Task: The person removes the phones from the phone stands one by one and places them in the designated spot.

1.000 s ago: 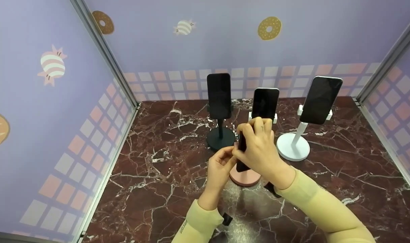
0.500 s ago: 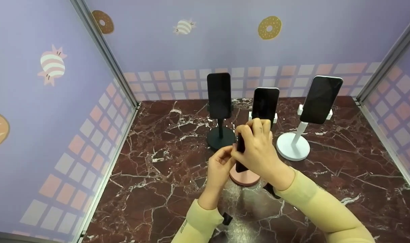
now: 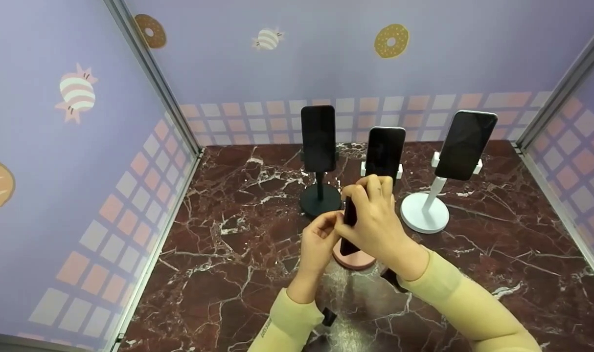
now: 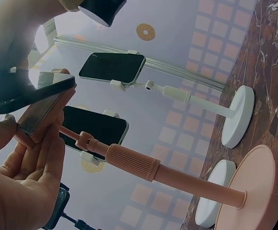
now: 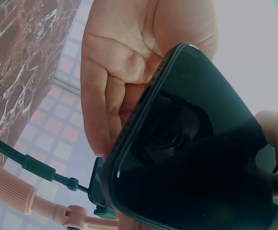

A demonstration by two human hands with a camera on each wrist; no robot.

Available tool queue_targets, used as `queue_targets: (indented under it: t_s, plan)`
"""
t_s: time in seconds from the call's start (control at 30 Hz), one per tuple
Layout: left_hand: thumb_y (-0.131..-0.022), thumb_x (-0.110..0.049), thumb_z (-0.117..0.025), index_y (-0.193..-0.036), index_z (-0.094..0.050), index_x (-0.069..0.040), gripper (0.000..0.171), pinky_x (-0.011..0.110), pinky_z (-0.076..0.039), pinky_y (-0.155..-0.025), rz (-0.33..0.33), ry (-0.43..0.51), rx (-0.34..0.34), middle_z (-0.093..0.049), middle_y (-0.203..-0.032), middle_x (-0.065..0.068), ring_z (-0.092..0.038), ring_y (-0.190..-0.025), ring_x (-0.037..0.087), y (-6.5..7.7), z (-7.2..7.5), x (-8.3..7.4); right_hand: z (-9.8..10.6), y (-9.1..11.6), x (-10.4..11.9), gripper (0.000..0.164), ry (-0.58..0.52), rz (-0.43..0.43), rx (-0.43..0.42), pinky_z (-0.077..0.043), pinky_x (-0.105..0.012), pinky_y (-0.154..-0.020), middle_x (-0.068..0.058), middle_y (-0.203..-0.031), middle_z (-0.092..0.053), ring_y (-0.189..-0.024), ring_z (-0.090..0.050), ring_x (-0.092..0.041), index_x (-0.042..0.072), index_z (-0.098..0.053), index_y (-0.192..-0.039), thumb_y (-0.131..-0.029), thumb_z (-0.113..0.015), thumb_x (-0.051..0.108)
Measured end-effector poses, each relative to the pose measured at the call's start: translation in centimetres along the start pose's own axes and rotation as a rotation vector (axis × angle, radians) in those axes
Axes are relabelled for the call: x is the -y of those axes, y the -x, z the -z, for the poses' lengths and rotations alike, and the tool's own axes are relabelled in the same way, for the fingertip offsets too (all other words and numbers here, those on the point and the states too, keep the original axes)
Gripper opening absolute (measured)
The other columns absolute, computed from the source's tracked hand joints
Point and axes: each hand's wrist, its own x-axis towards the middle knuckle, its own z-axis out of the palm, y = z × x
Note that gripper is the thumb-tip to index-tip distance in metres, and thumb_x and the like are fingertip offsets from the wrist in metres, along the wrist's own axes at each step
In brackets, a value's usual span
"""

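In the head view my right hand (image 3: 375, 220) grips a dark phone (image 3: 350, 217) by its edges, over the round base (image 3: 355, 259) of a pink phone stand. My left hand (image 3: 319, 244) is raised just left of that phone. In the left wrist view the left fingers and thumb hold the top holder of the pink phone stand (image 4: 132, 163), and the phone (image 4: 31, 91) lies at an angle against the holder. The right wrist view has the phone's glossy screen (image 5: 187, 153) filling the middle, the right thumb at its right edge and the left hand (image 5: 122, 57) beyond it.
Behind stand a black phone stand (image 3: 320, 200) bearing a phone (image 3: 318, 139), a white-clamped stand with a phone (image 3: 385, 151), and a white stand (image 3: 425, 212) with a tilted phone (image 3: 466, 145). Patterned panels (image 3: 326, 63) enclose the marble-look table (image 3: 238, 274).
The right hand and its phone have shifted slightly downward, with the phone's lower end further over the pink base. The left hand stays nearly in place.
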Motion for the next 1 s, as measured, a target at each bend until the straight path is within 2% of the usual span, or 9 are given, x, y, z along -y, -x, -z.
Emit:
queue_targets:
  t_s: [0.13, 0.43, 0.67, 1.0]
  plan:
    - [-0.093, 0.0, -0.072, -0.117, -0.062, 0.021, 0.033, 0.02, -0.056, -0.09, -0.024, 0.002, 0.014, -0.066, -0.111, 0.036, -0.069, -0.097, 0.005, 0.0, 0.0, 0.0, 0.3, 0.1, 0.1, 0.048, -0.008, 0.003, -0.01, -0.038, -0.045, -0.07, -0.017, -0.099, -0.048, -0.097, -0.038, -0.036, 0.006, -0.052, -0.103, -0.064, -0.081, 0.001]
    - [-0.094, 0.004, -0.069, -0.117, -0.062, 0.022, 0.03, 0.02, -0.056, -0.089, -0.047, -0.002, 0.023, -0.065, -0.112, 0.039, -0.068, -0.098, 0.004, -0.1, 0.0, 0.2, 0.6, 0.4, -0.2, 0.042, -0.043, 0.036, -0.054, -0.035, -0.046, -0.074, -0.018, -0.093, -0.048, -0.092, -0.037, -0.037, 0.004, -0.052, -0.099, -0.063, -0.075, -0.001]
    - [-0.094, 0.003, -0.069, -0.117, -0.062, 0.021, 0.029, 0.019, -0.055, -0.089, -0.024, -0.018, 0.008, -0.066, -0.112, 0.038, -0.068, -0.098, 0.005, 0.0, -0.1, 0.0, 1.3, 0.7, -0.4, 0.042, -0.037, -0.009, -0.027, -0.036, -0.046, -0.075, -0.018, -0.094, -0.049, -0.094, -0.038, -0.038, 0.004, -0.053, -0.1, -0.065, -0.077, 0.001]
    - [-0.094, 0.001, -0.071, -0.119, -0.062, 0.02, 0.033, 0.024, -0.059, -0.09, 0.021, 0.03, 0.011, -0.067, -0.115, 0.035, -0.07, -0.097, 0.006, 0.1, -0.1, -0.2, 1.9, 1.4, -1.0, 0.039, -0.041, -0.058, -0.019, -0.036, -0.047, -0.076, -0.019, -0.096, -0.049, -0.095, -0.038, -0.039, 0.004, -0.054, -0.098, -0.066, -0.075, 0.003]
